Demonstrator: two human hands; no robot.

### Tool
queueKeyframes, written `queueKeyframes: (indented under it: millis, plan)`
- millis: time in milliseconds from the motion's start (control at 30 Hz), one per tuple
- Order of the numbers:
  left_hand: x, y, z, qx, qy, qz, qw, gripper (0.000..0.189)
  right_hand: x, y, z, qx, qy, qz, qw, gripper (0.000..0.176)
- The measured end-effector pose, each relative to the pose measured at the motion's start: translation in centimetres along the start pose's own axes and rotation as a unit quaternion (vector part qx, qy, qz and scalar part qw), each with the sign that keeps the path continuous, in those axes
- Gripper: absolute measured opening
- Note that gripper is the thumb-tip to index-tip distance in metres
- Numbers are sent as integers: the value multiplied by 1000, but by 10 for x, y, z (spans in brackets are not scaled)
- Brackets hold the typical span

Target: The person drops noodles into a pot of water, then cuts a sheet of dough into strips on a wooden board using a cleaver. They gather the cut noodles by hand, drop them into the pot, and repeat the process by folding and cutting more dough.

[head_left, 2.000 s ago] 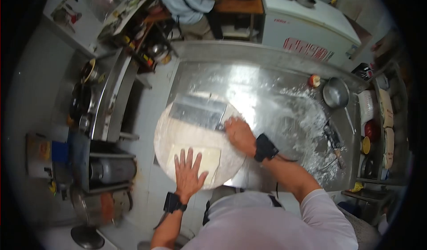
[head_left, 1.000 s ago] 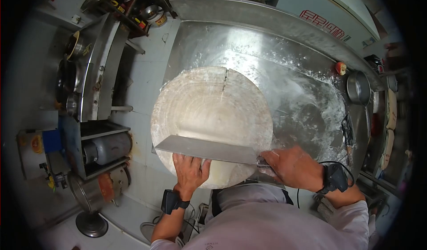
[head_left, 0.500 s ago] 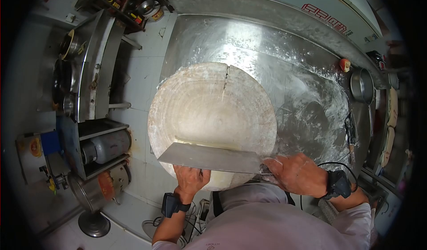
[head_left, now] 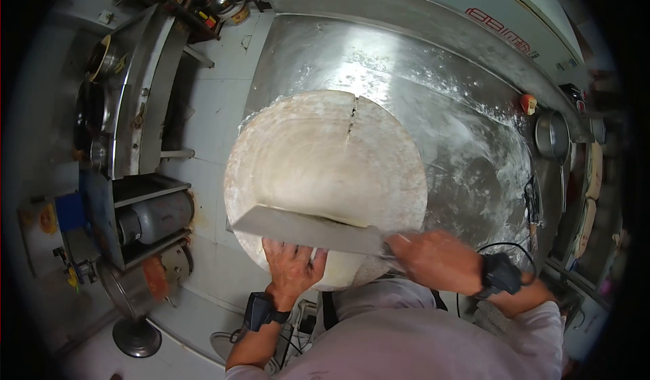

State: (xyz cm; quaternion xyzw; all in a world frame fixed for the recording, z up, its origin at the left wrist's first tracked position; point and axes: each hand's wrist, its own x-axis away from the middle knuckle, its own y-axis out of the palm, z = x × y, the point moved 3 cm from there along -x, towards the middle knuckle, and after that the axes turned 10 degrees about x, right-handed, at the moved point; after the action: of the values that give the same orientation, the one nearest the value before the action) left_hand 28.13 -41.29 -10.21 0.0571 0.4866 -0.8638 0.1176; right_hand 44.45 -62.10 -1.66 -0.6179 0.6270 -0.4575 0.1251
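My right hand (head_left: 437, 261), somewhat blurred, is closed round the handle of a broad cleaver (head_left: 311, 231). The blade spans the near part of a round wooden chopping board (head_left: 318, 157), tilted so that its flat side shows. Close to the near edge of the blade, my left hand (head_left: 294, 268) lies with fingers stretched out, its fingertips beside or partly under the blade. Pale dough (head_left: 342, 268) rests on the board to the right of that hand. A thin pale edge, apparently dough, shows just beyond the blade; the blade hides what lies beneath it.
The board stands on a flour-dusted steel table (head_left: 467, 170). At the right are a saucepan (head_left: 552, 135) and a small red object (head_left: 528, 103). On the left stand a stove (head_left: 145, 96), a gas cylinder (head_left: 162, 214) and a large pot (head_left: 159, 278).
The cleaver has shifted slightly left and away from me, and its angle has changed. More of my left hand's fingers now show. The whole view has shifted a little.
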Motion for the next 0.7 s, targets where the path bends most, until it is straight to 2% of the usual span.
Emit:
queueKeyframes:
  millis: [33, 233, 367, 467, 533, 567, 633, 700]
  plan:
    - [0, 0, 1, -2, -3, 2, 1000, 28, -8, 1, -1, -17, -5, 38, 999, 20]
    - [-11, -3, 6, -2, 32, 27, 999, 33, -5, -19, 5, -1, 19, 81, 997, 24]
    - [-3, 0, 1, -3, 30, 39, 999, 32, 17, -21, 6, -2, 32, 77, 996, 29]
    - [-3, -1, 0, -2, 17, 41, 999, 29, 28, -11, 2, 22, 19, 37, 999, 29]
    - [-2, 0, -1, 0, 12, 41, 999, 27, 35, -6, -1, 70, 18, 34, 997, 41]
    - [-2, 0, -3, 10, 28, 48, 998, 27, 38, -7, -1, 70, 18, 33, 997, 41]
    - [-3, 0, -3, 21, 44, 55, 997, 26, 43, -10, -5, 76, 2, 31, 997, 25]
    - [-4, -1, -3, 16, 42, 60, 997, 26, 48, -12, -4, 73, 9, 19, 997, 25]
